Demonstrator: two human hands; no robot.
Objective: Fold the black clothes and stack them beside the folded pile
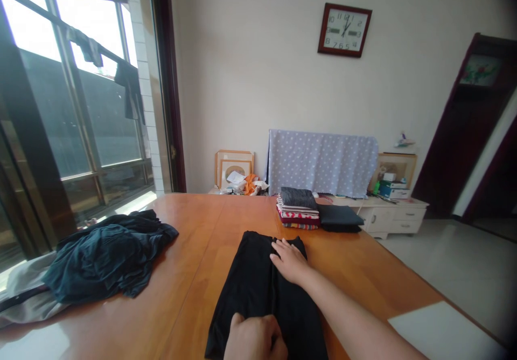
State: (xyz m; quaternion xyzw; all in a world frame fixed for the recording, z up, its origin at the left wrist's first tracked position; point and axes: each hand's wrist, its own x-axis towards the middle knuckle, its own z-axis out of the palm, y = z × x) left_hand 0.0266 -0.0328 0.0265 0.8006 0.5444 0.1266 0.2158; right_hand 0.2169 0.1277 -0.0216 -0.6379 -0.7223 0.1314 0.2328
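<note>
A black garment [246,290], laid out long and narrow with a crease down its middle, lies on the wooden table in front of me. My right hand [288,260] rests flat near its far end, fingers stretched over the cloth. Close to me, at the bottom of the view, my left hand [255,338] is closed on the garment's near part, its fingertips turned out of sight. Beyond the far end stands a stack of folded clothes [298,212], patterned ones under a dark grey one. Beside that stack lies a folded black garment [340,218].
On the left of the table [197,252], dark clothes [109,255] lie heaped over a grey piece [34,292]. A white sheet [440,327] is at the near right corner. Past the far edge are a low white cabinet [398,222] and a dotted cloth cover [323,160]. Windows line the left.
</note>
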